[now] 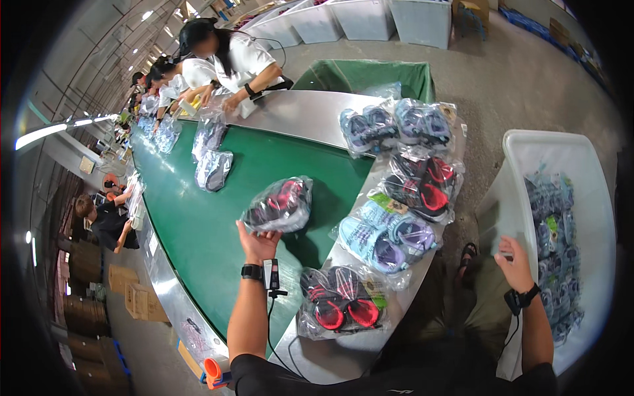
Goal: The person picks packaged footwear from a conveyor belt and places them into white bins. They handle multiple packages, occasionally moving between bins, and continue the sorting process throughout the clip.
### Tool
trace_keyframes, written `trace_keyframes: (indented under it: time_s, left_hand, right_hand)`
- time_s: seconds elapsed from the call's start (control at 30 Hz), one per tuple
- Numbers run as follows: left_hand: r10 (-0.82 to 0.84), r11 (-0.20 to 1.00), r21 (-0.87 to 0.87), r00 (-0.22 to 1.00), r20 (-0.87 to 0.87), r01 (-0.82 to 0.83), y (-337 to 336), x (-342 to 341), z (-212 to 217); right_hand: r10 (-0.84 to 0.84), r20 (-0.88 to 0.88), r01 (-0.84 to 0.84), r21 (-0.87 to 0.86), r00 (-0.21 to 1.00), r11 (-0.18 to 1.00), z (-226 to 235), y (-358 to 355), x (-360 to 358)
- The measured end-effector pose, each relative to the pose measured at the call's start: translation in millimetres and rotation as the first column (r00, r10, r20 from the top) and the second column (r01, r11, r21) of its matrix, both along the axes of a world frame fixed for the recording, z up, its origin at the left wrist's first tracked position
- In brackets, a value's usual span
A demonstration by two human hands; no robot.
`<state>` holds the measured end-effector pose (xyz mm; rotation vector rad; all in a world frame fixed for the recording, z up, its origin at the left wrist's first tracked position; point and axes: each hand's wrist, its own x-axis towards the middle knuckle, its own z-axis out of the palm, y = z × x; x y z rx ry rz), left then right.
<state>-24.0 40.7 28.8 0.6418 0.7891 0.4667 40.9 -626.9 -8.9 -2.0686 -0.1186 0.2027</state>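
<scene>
Over the green conveyor belt [218,254], my left hand [259,243] holds a clear plastic bag of black and red shoes [281,203] from its near side, palm up. My right hand [515,265] is at the near rim of a large white bin [561,142], empty, with its fingers loosely bent and apart. Inside the bin lie several bagged blue-grey shoes [555,237]. On the metal ledge beside me rest bagged black and red shoes [345,300], light blue and purple shoes [386,234], another black and red pair [422,181], and blue-grey pairs [424,123].
Farther up the belt lie bagged grey shoes [213,170]. A co-worker in a white shirt [241,63] handles a bag at the far edge, others beyond. A person in black [109,221] stands left. An orange tape dispenser [214,371] sits near my left elbow; white bins [422,23] line the back.
</scene>
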Motion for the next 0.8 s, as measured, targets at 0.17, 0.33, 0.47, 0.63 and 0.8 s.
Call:
trace_keyframes:
  time_s: [0.17,0.33,0.47,0.63,0.8]
  left_hand:
    - [-0.307,0.937,0.202,0.948,0.087,0.285,-21.1,18.8,-3.8]
    - [-0.202,0.954,0.238,0.977,0.07,0.18,-26.3,32.4,-37.0]
    - [-0.12,0.991,0.086,0.976,0.18,0.106,-23.4,31.7,-29.2]
    - [-0.263,0.962,0.183,0.87,0.417,0.203,-20.3,-21.0,9.6]
    - [-0.496,0.851,0.335,0.829,0.259,0.404,-46.6,-120.8,32.7]
  right_hand:
    - [0.027,0.01,-0.027,0.035,1.0,0.999,20.3,18.0,19.6]
    - [0.131,0.064,-0.137,0.108,0.989,0.985,41.3,54.3,58.0]
    - [0.121,0.238,-0.13,0.026,0.964,0.991,39.2,103.6,117.5]
    - [0.092,0.439,-0.038,-0.129,0.894,0.991,31.0,156.1,165.9]
    - [0.131,0.264,-0.103,-0.115,0.956,0.988,27.9,181.3,170.2]
